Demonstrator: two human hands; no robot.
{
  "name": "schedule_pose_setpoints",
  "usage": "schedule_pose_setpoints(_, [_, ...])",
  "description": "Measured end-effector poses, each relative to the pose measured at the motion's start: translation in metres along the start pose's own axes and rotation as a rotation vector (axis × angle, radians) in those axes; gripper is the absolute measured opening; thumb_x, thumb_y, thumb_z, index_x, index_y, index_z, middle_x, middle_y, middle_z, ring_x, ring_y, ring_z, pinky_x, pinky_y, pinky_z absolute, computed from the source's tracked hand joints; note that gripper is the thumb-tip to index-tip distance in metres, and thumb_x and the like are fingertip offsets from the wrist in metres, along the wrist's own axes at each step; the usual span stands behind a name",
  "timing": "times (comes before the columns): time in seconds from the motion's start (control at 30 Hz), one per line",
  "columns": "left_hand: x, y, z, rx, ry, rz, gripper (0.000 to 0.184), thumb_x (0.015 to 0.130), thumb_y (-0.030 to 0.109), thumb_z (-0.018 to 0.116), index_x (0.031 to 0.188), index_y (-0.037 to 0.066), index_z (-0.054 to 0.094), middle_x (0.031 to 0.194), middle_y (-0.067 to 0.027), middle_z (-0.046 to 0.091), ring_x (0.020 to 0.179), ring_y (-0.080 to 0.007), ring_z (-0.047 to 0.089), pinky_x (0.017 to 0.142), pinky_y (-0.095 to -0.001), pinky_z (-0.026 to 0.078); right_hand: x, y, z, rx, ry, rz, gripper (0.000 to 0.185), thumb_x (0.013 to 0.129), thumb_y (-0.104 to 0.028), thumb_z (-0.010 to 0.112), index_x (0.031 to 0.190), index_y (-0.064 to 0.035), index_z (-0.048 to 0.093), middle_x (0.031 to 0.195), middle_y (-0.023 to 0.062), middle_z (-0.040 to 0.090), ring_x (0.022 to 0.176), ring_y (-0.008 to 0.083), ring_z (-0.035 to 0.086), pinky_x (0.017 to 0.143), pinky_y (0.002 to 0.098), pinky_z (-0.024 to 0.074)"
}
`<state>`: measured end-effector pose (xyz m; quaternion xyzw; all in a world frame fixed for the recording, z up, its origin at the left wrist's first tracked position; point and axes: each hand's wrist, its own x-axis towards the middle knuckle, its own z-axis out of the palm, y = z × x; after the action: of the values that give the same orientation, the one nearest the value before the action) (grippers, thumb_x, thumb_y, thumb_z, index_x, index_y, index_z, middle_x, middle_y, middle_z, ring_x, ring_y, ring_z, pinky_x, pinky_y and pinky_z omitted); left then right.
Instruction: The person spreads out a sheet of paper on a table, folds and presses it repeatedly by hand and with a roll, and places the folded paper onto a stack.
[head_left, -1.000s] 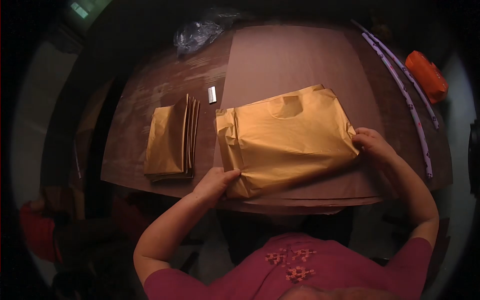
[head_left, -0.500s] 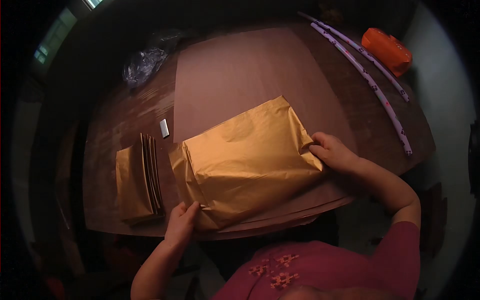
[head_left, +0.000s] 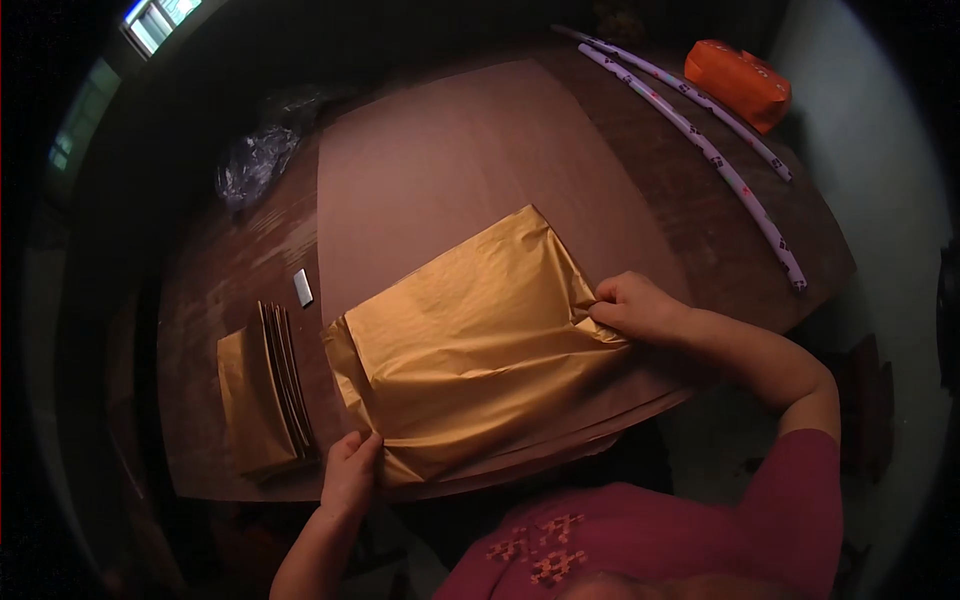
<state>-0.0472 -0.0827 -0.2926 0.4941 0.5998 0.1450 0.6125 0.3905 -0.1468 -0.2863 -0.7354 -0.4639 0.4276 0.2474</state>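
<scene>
A large gold paper bag [head_left: 470,330] lies tilted over brown paper sheets [head_left: 440,170] at the table's near side. My left hand [head_left: 352,468] pinches its lower left corner, fingers closed. On the right, my right hand [head_left: 640,308] grips the bag's right edge, where the gold paper is creased and pulled in. The bag looks flattish, with a folded strip along its left side. Left of my left hand stands a stack of folded gold bags [head_left: 262,400].
A small silvery rectangular block [head_left: 303,288] lies left of the sheets. Crumpled clear plastic [head_left: 258,165] is farther back. Two patterned lilac rolls [head_left: 715,155] lie at the right, beside an orange package [head_left: 738,85]. The wooden table [head_left: 205,280] has a curved-looking edge.
The whole view has shifted, with the table items appearing farther left. Both hands keep hold of the gold bag, whose front surface now shows more wrinkles.
</scene>
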Motion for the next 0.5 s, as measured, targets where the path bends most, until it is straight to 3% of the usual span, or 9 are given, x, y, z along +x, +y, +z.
schedule_pose_setpoints(0.07, [-0.004, 0.007, 0.007, -0.083, 0.020, -0.012, 0.023, 0.099, 0.021, 0.057, 0.096, 0.000, 0.065, 0.087, -0.0033, 0.067, 0.079, -0.0112, 0.062, 0.073, -0.0266, 0.051, 0.001, -0.001, -0.003, -0.123, -0.055, -0.065, 0.025, 0.084, -0.019, 0.063, 0.088, 0.0043, 0.070, 0.078, 0.0192, 0.069, 0.074, 0.0236, 0.068, 0.069, 0.0382, 0.0515])
schedule_pose_setpoints(0.3, [-0.005, 0.006, 0.004, -0.023, 0.060, -0.050, 0.022, 0.099, 0.020, 0.057, 0.095, -0.001, 0.065, 0.088, -0.0038, 0.068, 0.080, -0.0109, 0.062, 0.074, -0.0268, 0.051, 0.004, 0.006, -0.001, -0.099, -0.062, -0.100, 0.025, 0.084, -0.018, 0.062, 0.087, 0.0052, 0.069, 0.075, 0.0192, 0.068, 0.072, 0.0239, 0.067, 0.068, 0.0390, 0.0509])
schedule_pose_setpoints(0.37, [-0.001, -0.002, -0.002, 0.083, 0.051, -0.011, 0.022, 0.099, 0.020, 0.056, 0.099, 0.000, 0.066, 0.091, -0.0048, 0.070, 0.078, -0.0121, 0.065, 0.070, -0.0262, 0.052, 0.002, 0.002, -0.001, 0.020, -0.066, 0.021, 0.028, 0.087, -0.021, 0.061, 0.087, 0.0062, 0.068, 0.072, 0.0165, 0.067, 0.070, 0.0205, 0.065, 0.066, 0.0373, 0.0500])
schedule_pose_setpoints(0.5, [-0.001, -0.003, 0.003, 0.016, 0.068, 0.023, 0.023, 0.099, 0.021, 0.057, 0.099, 0.001, 0.066, 0.089, -0.0041, 0.070, 0.075, -0.0112, 0.065, 0.067, -0.0254, 0.051, 0.003, 0.009, 0.000, -0.059, -0.060, -0.008, 0.029, 0.090, -0.023, 0.061, 0.087, 0.0053, 0.069, 0.070, 0.0106, 0.067, 0.068, 0.0156, 0.062, 0.064, 0.0346, 0.0490])
